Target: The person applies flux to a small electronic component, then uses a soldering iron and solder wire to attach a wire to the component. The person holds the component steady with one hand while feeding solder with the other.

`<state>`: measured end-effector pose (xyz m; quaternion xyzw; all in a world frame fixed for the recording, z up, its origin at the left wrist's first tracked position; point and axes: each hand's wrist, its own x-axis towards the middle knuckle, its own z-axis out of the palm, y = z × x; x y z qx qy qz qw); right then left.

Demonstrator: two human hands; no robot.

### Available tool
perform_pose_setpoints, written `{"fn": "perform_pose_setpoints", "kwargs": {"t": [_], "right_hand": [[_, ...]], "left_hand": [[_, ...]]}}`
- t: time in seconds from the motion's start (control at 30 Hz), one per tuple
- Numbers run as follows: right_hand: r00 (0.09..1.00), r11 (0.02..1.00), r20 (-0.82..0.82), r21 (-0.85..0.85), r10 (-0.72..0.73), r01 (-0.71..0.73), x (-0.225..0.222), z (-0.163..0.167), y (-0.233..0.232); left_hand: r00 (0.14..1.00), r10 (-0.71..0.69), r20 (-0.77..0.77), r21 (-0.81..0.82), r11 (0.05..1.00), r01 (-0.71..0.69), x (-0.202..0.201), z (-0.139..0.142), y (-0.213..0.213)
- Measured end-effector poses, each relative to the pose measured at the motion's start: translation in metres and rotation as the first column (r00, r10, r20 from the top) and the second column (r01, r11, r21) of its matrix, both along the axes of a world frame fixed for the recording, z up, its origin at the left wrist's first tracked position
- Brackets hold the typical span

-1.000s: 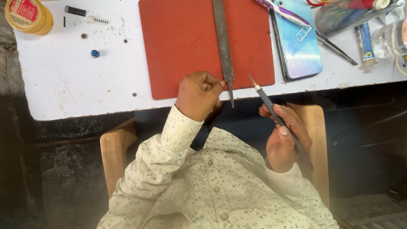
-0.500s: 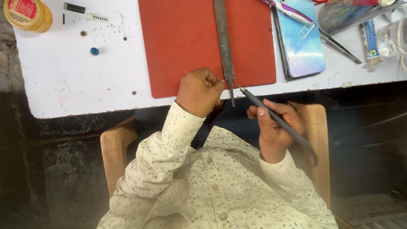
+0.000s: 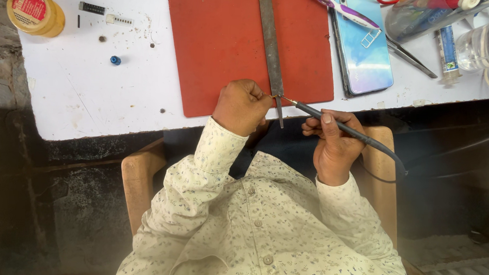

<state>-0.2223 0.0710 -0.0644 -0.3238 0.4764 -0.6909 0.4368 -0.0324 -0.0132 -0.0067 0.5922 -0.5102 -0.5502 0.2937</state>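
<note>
the white workbench carries a red mat, and a long grey metal file lies lengthwise down the mat with its tang overhanging the near edge. judged step in hand: tip work at the file's lower end. the right hand is closed in a pen grip around a dark soldering iron, its cord trailing off to the right and its tip touching the file just above the tang. the left hand is curled into a loose fist right beside that contact point, fingertips pinched together; whether they hold anything cannot be told. the next move likely calls for a steady, light stroke, with the left fingertips kept off the tip.

surroundings: a phone just right of the mat, tweezers beyond it, a yellow jar at far left, a small blue cap. none obstructs the hands.
</note>
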Motion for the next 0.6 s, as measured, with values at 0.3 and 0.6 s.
{"fn": "perform_pose_setpoints", "kwargs": {"t": [0.3,0.6], "right_hand": [[0.999,0.999,-0.031,-0.029,0.019,-0.020,0.0000,-0.0018,0.0026],[0.995,0.998,-0.091,-0.058,0.031,-0.036,0.0017,-0.0001,0.0064]], "left_hand": [[0.999,-0.003,0.036,-0.008,1.000,0.004,-0.0005,0.0013,-0.0005],[1.000,0.012,0.029,-0.064,0.998,-0.010,-0.0018,-0.0049,0.0004]]}}
